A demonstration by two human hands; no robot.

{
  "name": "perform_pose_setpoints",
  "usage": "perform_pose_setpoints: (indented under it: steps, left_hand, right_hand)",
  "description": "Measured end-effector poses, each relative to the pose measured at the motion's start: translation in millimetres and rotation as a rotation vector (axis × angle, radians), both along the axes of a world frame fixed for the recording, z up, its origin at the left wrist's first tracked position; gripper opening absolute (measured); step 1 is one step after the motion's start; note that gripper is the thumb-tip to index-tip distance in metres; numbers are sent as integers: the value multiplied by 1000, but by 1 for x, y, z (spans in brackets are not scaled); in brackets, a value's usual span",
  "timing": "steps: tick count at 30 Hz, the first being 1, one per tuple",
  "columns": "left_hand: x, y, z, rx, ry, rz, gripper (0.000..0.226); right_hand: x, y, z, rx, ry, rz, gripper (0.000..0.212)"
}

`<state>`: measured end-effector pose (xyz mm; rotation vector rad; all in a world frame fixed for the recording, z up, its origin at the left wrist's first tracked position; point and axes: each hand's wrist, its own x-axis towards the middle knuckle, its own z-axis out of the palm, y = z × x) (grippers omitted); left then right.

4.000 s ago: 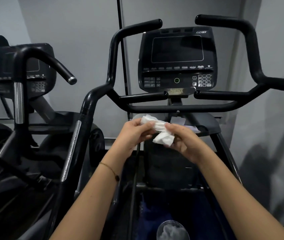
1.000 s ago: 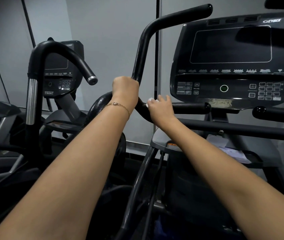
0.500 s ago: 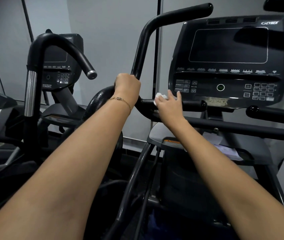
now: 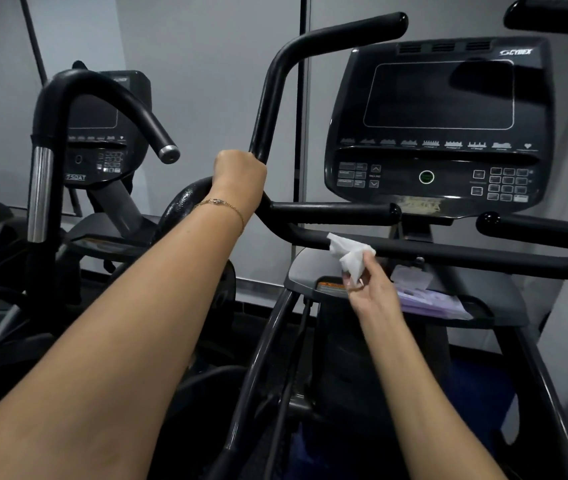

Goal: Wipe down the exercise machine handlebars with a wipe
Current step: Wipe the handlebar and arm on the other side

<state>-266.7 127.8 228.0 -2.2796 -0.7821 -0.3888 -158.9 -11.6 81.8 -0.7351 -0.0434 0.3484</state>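
Note:
The black exercise machine has a tall left handlebar [image 4: 275, 81], a short inner grip [image 4: 334, 210] and a long lower crossbar [image 4: 466, 252] under the console [image 4: 438, 126]. My left hand [image 4: 239, 176] grips the left handlebar at its bend, a thin bracelet on the wrist. My right hand [image 4: 370, 289] pinches a crumpled white wipe [image 4: 350, 252] from below. The wipe touches the left part of the lower crossbar.
A second machine [image 4: 95, 140] with a curved black and chrome handle stands to the left. A grey tray [image 4: 448, 299] under the console holds purple papers. Another grip [image 4: 535, 225] reaches in from the right. Grey wall panels lie behind.
My right hand has dropped from the short inner grip down to the lower crossbar with the wipe, and it has turned palm up. My left hand has stayed on the left handlebar.

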Motion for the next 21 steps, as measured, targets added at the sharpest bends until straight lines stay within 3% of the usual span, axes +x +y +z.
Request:
perform_pose_setpoints:
  steps: [2, 4, 6, 13, 16, 21]
  left_hand:
    - [1, 1, 0, 14, -5, 10, 24]
    - [1, 1, -1, 24, -15, 23, 25]
    - [1, 1, -4, 32, -19, 25, 26]
    - [0, 2, -7, 79, -27, 30, 26]
    - [4, 0, -10, 75, -40, 37, 29]
    - [7, 0, -11, 78, -44, 42, 31]
  right_hand:
    - [10, 10, -1, 238, 198, 12, 7]
    - [19, 20, -1, 355, 213, 98, 7]
    - [15, 30, 13, 292, 162, 122, 13]
    - [27, 28, 27, 448, 113, 27, 24]
    - [26, 43, 33, 373, 58, 33, 40]
    - [11, 42, 25, 165, 43, -45, 35]
